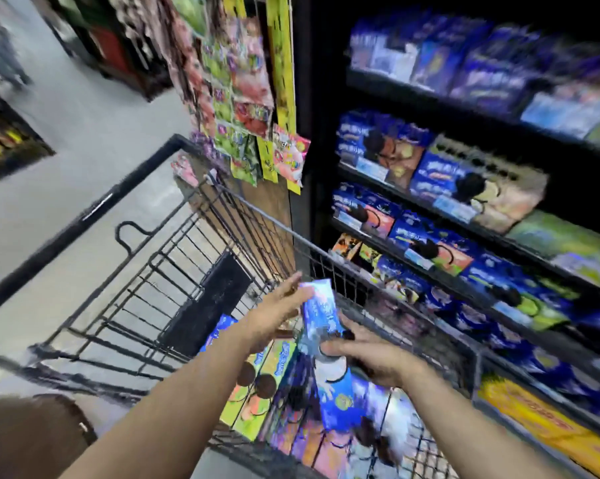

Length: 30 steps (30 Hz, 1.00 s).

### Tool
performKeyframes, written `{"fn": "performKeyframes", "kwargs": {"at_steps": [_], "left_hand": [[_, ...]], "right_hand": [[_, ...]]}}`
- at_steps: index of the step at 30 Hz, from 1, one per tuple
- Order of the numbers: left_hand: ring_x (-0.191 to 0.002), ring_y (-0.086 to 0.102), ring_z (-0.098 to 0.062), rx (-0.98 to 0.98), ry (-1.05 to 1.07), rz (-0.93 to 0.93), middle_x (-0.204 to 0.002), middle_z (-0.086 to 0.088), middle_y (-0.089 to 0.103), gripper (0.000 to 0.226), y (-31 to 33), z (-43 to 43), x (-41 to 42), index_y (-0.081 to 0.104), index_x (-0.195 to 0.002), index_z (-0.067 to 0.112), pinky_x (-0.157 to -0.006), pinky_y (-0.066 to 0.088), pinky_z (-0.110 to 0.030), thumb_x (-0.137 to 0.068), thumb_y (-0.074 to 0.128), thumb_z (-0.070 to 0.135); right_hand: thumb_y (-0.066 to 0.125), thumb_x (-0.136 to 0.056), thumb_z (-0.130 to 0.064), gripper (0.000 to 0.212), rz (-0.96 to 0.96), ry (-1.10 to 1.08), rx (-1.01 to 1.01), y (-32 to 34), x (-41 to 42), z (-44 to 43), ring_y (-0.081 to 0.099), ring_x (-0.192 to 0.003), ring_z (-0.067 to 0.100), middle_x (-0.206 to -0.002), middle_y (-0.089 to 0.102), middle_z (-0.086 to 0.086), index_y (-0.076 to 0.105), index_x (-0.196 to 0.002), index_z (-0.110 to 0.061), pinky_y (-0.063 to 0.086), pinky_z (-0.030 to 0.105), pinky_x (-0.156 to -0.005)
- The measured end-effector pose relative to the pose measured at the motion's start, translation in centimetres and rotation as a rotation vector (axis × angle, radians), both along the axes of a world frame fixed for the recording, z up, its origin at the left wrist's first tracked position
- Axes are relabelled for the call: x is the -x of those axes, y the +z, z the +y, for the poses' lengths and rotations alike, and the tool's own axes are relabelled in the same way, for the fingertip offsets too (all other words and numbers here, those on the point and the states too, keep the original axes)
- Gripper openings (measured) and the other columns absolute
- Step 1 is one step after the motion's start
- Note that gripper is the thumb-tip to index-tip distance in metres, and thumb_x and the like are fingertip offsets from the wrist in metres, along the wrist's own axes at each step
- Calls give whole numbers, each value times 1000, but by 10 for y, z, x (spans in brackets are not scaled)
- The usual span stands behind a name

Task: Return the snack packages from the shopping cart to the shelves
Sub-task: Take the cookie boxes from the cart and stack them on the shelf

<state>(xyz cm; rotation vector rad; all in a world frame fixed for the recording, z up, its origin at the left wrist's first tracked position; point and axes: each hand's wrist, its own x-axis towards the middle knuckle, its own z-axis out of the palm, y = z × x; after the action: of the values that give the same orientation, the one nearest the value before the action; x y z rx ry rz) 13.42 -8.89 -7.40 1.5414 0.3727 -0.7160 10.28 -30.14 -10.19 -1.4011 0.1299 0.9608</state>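
Observation:
A black wire shopping cart [174,236] stands in front of me, with several cookie packages [264,385] lying in its near end. Above them I hold a long blue cookie package [321,316] upright. My right hand [371,357] grips its lower part with curled fingers. My left hand [277,316] lies against its left side near the top, fingers stretched out. Dark shelves [464,233] on the right carry rows of similar blue packages. The view is blurred.
A rack of hanging candy bags [243,98] stands just beyond the cart's far right corner. Grey floor [84,133] stretches to the left, with other shelving at the far left and back. Yellow packages [540,420] fill the lowest shelf on the right.

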Motion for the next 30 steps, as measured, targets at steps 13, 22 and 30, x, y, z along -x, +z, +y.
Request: {"fn": "performKeyframes", "kwargs": {"at_steps": [13, 22, 30], "left_hand": [[-74, 65, -22, 433, 494, -237, -90, -11, 69, 7, 137, -56, -77, 63, -95, 19, -69, 51, -35, -94, 67, 23], [-112, 65, -33, 680, 480, -242, -122, -18, 69, 58, 165, -65, -138, 57, -132, 7, -94, 52, -46, -81, 67, 33], [-84, 67, -19, 652, 410, -417, -96, -5, 67, 34, 198, -74, -206, 53, -118, 14, -96, 53, -48, -92, 69, 29]], "right_hand": [[97, -59, -39, 78, -139, -231, -14, 136, -47, -91, 69, -102, 22, -126, 69, 4, 60, -127, -29, 52, 35, -90], [101, -34, -46, 95, -498, -583, 157, 187, -79, -76, 71, -98, 20, -114, 73, 4, 61, -115, -16, 56, 37, -91], [94, -58, -39, 66, -888, -666, 492, 260, -133, -84, 59, -108, -7, -125, 58, -23, 53, -110, -41, 44, 7, -87]]}}
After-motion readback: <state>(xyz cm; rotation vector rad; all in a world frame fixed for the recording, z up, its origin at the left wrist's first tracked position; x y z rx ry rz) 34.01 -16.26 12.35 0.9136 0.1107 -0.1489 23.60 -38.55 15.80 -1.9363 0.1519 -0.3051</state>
